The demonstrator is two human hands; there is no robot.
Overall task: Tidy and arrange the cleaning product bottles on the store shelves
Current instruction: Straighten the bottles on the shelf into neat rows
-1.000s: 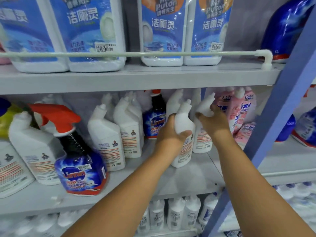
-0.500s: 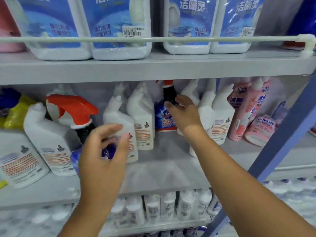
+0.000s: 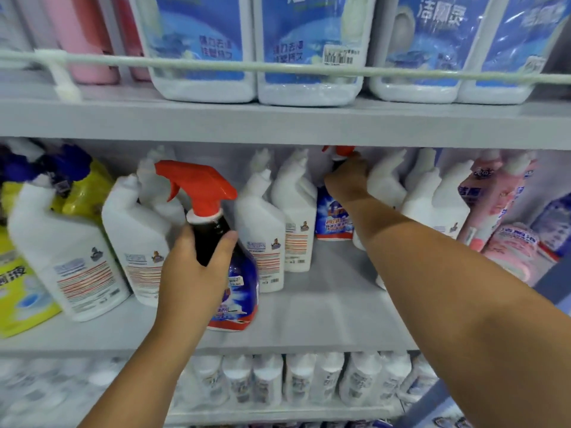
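Bottles are crowding the middle shelf (image 3: pixel 309 322) you are facing, and your two hands are each working on one of the two spray bottles there. Your left hand (image 3: pixel 191 273) is gripping the near spray bottle (image 3: pixel 238 279), thumb and fingers curled round its dark neck just under the red trigger head, while the bottle is standing upright near the front edge of the shelf. Your right hand (image 3: pixel 347 177) is reaching to the back of the same shelf and closing round the neck of the far spray bottle (image 3: pixel 332 220); your fingers are hiding most of its red trigger, and only its blue label is showing below your wrist. White angled-neck bottles (image 3: pixel 262 230) are standing around both sprays: you are looking at roughly eight of them, though those behind your right forearm are partly covered and hard to count. Two pink bottles (image 3: pixel 491 199) are leaning at the right, with another pink one lying on its side beneath them. Yellow packs (image 3: pixel 21 291) are sitting at the far left, cut off by the frame edge. Four large blue-labelled jugs (image 3: pixel 309 54) are lining the upper shelf behind a white rail (image 3: pixel 216 64), their tops cropped. Lower-shelf bottles (image 3: pixel 296 378) are appearing too blurred to count.
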